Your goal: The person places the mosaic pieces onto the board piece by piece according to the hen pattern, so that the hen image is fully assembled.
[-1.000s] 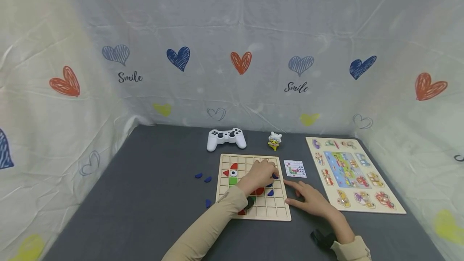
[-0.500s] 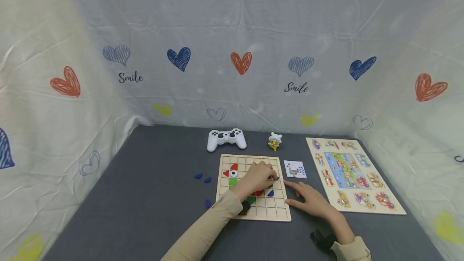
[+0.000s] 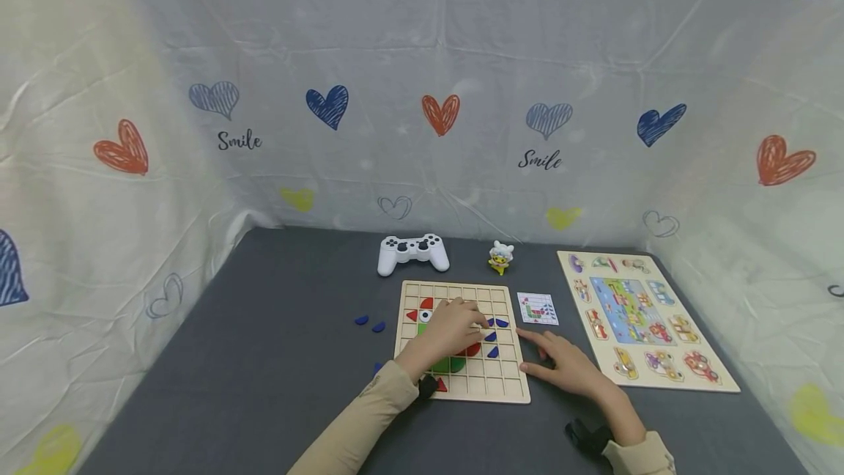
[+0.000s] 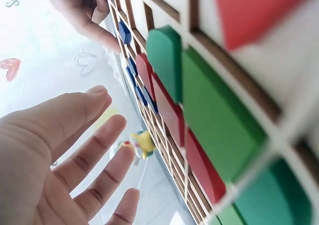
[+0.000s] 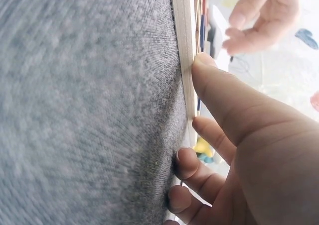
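A wooden grid board [image 3: 508, 381] lies on the dark table with coloured pieces in its squares. My left hand [image 3: 453, 327] hovers over its middle, and in the left wrist view its fingers [image 4: 94, 195] are spread with nothing between them. Beyond the fingertips sit several blue pieces [image 3: 502, 323] near the board's right side. Red [image 4: 203, 168] and green [image 4: 219, 120] pieces fill squares below the hand, partly hidden by it in the head view. My right hand [image 3: 560, 361] rests beside the board, thumb [image 5: 219, 85] and index fingertip at its right edge [image 5: 185, 51].
Loose blue pieces [image 3: 379, 327] lie left of the board. A small pattern card [image 3: 538, 308] is at its right. Behind stand a white game controller [image 3: 412, 253] and a small figurine [image 3: 500, 258]. A picture puzzle board [image 3: 642, 321] lies at the right.
My left hand has drawn back to the left from the board's right side, letting go of a blue piece that now lies on the grid. The right hand has stayed in place.
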Motion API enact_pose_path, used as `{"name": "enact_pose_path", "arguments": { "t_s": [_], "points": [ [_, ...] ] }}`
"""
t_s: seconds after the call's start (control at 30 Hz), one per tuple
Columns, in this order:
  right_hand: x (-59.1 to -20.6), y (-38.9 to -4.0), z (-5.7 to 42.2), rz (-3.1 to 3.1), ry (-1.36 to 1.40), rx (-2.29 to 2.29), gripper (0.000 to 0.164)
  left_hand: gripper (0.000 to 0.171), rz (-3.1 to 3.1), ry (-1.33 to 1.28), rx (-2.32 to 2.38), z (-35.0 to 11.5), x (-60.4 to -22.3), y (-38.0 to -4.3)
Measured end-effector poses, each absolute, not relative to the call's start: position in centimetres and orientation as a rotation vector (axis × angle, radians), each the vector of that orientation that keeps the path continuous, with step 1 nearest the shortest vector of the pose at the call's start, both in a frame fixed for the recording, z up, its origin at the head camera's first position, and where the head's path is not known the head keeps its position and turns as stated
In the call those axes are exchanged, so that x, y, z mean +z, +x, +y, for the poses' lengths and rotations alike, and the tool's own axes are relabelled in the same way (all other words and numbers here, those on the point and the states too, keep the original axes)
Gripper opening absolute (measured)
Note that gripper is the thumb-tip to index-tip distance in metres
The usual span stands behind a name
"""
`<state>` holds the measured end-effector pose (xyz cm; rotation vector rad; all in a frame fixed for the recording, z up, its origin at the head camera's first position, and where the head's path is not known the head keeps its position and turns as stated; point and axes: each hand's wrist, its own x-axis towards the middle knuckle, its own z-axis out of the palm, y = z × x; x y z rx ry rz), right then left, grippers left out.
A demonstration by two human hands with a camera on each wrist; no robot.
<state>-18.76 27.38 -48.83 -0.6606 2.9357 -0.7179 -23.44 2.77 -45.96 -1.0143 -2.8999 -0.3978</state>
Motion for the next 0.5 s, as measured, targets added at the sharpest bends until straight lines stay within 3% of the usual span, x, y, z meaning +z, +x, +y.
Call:
{"name": "enact_pose_path", "arguments": {
  "t_s": [0.5],
  "points": [
    [-48.9, -18.7, 27.4, 2.928, -0.635, -0.732, 0.063, 0.017, -2.886, -0.898, -0.438, -2.3, -46.2, -23.1]
  ]
}}
